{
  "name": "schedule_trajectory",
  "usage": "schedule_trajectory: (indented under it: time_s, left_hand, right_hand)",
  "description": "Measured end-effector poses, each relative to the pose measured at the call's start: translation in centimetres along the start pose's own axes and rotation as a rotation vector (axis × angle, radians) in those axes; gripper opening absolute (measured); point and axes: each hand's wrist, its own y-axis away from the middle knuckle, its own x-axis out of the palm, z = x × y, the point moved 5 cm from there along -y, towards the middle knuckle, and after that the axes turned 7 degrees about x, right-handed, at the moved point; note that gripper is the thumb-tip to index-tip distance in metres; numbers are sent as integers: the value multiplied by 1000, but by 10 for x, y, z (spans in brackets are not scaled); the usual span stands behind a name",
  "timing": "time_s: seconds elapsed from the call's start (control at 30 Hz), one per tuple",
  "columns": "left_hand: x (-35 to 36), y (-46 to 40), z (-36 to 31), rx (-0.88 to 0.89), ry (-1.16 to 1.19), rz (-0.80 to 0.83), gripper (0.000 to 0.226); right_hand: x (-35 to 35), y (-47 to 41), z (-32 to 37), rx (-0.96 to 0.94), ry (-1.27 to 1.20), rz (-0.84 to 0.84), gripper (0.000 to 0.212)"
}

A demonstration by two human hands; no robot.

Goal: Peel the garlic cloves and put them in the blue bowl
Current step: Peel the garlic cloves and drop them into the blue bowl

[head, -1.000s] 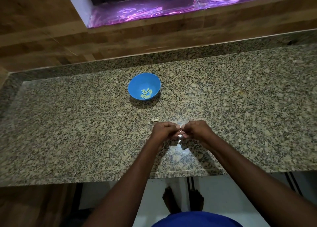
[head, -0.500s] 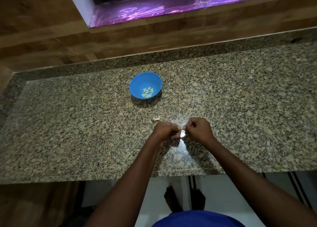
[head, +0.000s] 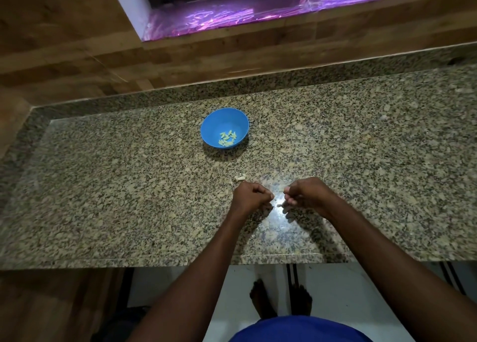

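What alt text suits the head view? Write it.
Two hands, left hand and right hand, are held with curled fingers slightly apart over a granite counter. Beyond them stands a blue bowl holding peeled cloves; a pale scrap lies near the left hand.

The bowl (head: 224,128) stands on the worktop (head: 103,199), with peeled cloves (head: 227,138) lying in it. A scrap of peel (head: 240,178) lies nearer the person, between the bowl and the left hand (head: 251,194). The right hand (head: 307,194) is just beside the left, a small gap between them.
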Motion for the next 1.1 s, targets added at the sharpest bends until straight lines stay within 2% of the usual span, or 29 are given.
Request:
schedule_trajectory:
  time_s: [0.07, 0.2, 0.37, 0.47, 0.53, 0.63, 0.73, 0.8, 0.9, 0.93, 1.0, 1.1]
  left_hand:
    - [0, 1, -2, 43, -28, -39, 9]
    - [4, 4, -8, 125, 25, -10, 24]
    - [10, 6, -15, 185, 30, -40, 9]
    - [12, 6, -14, 145, 75, -44, 7]
    - [14, 7, -12, 69, 157, -16, 9]
    - [18, 8, -9, -31, 242, 20, 10]
    - [21, 9, -11, -97, 308, 27, 12]
    - [21, 9, -13, -43, 270, 9, 10]
    - [19, 8, -16, 109, 129, -24, 5]
    - [19, 9, -17, 135, 110, -35, 5]
    - [19, 10, -18, 157, 119, -48, 6]
    - [20, 9, -16, 141, 160, -59, 8]
  right_hand:
    - [0, -1, -1, -27, 21, -13, 5]
    - [0, -3, -3, -63, 5, -10, 8]
    - [5, -2, -7, -73, -30, 36, 8]
    - [4, 3, -6, -142, 19, 39, 6]
    - [0, 5, -3, -256, 125, -17, 7]
    - [-3, 10, 6, -466, 482, -225, 11]
    - [-1, 16, 13, -532, 632, -343, 13]
    - [-2, 16, 10, -452, 568, -331, 14]
    - [-1, 10, -3, -40, 23, -130, 11]
    - [1, 9, -6, 77, -92, -54, 12]
    - [3, 7, -10, 218, -164, 70, 16]
    - [1, 2, -14, 307, -233, 169, 18]
